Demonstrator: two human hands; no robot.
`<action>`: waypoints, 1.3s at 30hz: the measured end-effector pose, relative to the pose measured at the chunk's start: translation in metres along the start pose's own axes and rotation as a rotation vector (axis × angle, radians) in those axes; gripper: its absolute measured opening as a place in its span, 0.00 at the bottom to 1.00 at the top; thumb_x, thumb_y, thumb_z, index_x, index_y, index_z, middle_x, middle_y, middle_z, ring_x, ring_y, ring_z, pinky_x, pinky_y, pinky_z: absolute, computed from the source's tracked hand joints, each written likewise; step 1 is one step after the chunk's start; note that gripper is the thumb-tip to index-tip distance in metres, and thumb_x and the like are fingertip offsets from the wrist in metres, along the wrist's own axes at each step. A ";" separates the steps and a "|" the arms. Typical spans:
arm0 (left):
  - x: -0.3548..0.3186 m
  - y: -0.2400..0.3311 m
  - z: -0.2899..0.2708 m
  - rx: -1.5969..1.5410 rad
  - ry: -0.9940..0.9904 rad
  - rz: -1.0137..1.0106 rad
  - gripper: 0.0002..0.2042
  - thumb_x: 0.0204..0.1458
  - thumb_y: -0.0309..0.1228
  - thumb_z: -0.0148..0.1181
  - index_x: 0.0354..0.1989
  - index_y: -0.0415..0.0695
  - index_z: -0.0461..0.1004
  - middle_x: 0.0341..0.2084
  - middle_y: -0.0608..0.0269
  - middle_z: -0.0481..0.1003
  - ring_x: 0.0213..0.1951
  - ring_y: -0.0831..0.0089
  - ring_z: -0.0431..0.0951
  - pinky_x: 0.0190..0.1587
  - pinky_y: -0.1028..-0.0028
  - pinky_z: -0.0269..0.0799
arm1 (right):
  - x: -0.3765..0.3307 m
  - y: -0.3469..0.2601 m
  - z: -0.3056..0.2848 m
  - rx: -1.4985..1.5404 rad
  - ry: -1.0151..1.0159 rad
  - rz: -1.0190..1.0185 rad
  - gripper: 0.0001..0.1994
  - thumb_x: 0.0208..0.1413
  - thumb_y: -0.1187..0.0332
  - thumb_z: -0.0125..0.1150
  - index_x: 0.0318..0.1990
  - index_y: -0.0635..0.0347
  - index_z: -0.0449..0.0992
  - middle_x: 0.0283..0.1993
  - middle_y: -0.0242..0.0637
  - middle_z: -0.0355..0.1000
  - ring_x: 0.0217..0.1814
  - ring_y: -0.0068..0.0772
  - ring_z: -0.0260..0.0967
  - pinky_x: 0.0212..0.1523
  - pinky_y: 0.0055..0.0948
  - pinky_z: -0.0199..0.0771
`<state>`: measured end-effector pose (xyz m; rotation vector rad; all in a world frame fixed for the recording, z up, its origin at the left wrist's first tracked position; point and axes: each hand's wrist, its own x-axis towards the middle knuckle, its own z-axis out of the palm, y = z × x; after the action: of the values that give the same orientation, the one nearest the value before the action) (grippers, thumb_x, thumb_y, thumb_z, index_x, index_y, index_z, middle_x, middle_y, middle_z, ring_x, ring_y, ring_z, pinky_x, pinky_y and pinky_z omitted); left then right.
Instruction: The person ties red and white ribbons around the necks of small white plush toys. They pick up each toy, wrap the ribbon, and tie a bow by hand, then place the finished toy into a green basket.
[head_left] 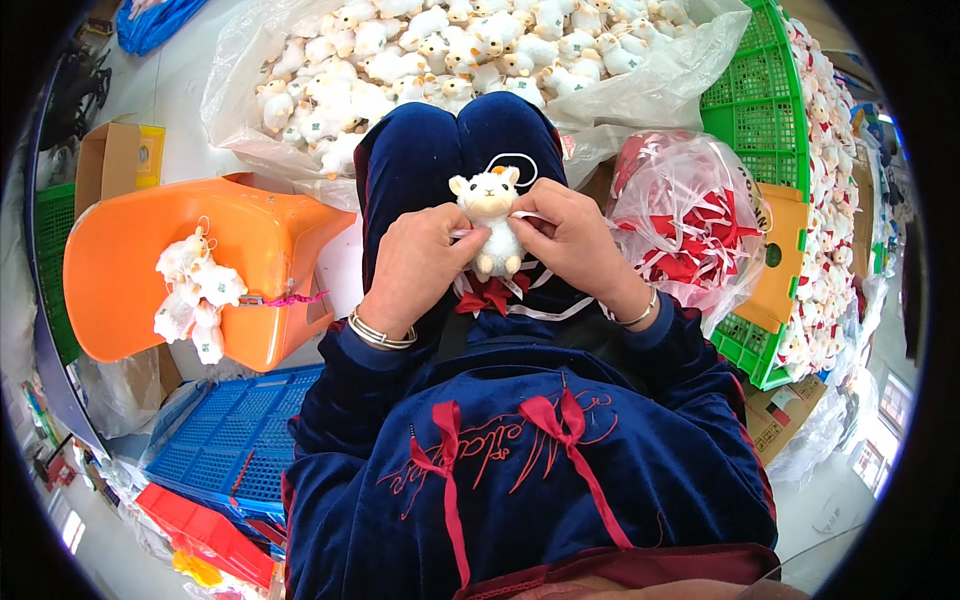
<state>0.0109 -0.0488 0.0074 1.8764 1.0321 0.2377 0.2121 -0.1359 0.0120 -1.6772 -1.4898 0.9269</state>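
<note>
A small white plush lamb [497, 238] with a white hanging loop [520, 160] on its head sits upright over my lap, facing me. My left hand [420, 262] is closed in a pinch at the lamb's left side, a bit of white ribbon showing between thumb and finger. On the other side, my right hand [570, 238] pinches a white ribbon [530, 215] by the lamb's neck. Red felt pieces with white ribbons [490, 296] lie on my lap just below the toy. How far the ribbon wraps behind the neck is hidden.
Beyond my knees lies a big clear bag [440, 60] of similar plush toys. Several finished-looking toys [200, 290] rest on an orange chair [110, 270] at left. At right stand a bag of red ribboned pieces [700, 235] and a green crate [755, 110]. A blue crate [235, 430] is lower left.
</note>
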 end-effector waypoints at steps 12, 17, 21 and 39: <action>0.006 -0.003 -0.013 -0.384 -0.110 -0.094 0.11 0.59 0.32 0.65 0.38 0.34 0.81 0.26 0.66 0.80 0.29 0.82 0.77 0.34 0.79 0.73 | 0.006 0.007 0.011 0.039 0.035 -0.173 0.06 0.55 0.76 0.66 0.39 0.63 0.78 0.36 0.39 0.71 0.37 0.38 0.74 0.39 0.31 0.74; 0.011 -0.010 0.004 -0.706 -0.021 -0.201 0.10 0.59 0.33 0.66 0.36 0.36 0.82 0.25 0.71 0.79 0.28 0.85 0.74 0.31 0.83 0.67 | 0.015 0.009 0.005 0.143 -0.018 -0.196 0.05 0.56 0.76 0.67 0.38 0.64 0.78 0.34 0.36 0.70 0.36 0.34 0.72 0.38 0.29 0.72; 0.012 -0.004 0.005 -0.803 -0.070 -0.267 0.09 0.59 0.34 0.66 0.35 0.39 0.83 0.23 0.73 0.77 0.24 0.89 0.68 0.27 0.85 0.60 | 0.016 0.011 0.001 0.170 -0.087 -0.148 0.03 0.56 0.77 0.69 0.37 0.65 0.81 0.34 0.30 0.67 0.36 0.25 0.65 0.39 0.24 0.66; 0.007 -0.009 0.019 -0.783 -0.102 -0.089 0.08 0.57 0.22 0.64 0.45 0.35 0.81 0.36 0.70 0.76 0.38 0.84 0.78 0.39 0.80 0.73 | 0.012 0.000 0.003 0.216 -0.032 -0.065 0.07 0.61 0.70 0.66 0.43 0.62 0.84 0.35 0.33 0.70 0.40 0.30 0.69 0.42 0.29 0.69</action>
<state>0.0208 -0.0536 -0.0116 1.1198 0.7889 0.4180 0.2106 -0.1239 0.0100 -1.4570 -1.4016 1.0441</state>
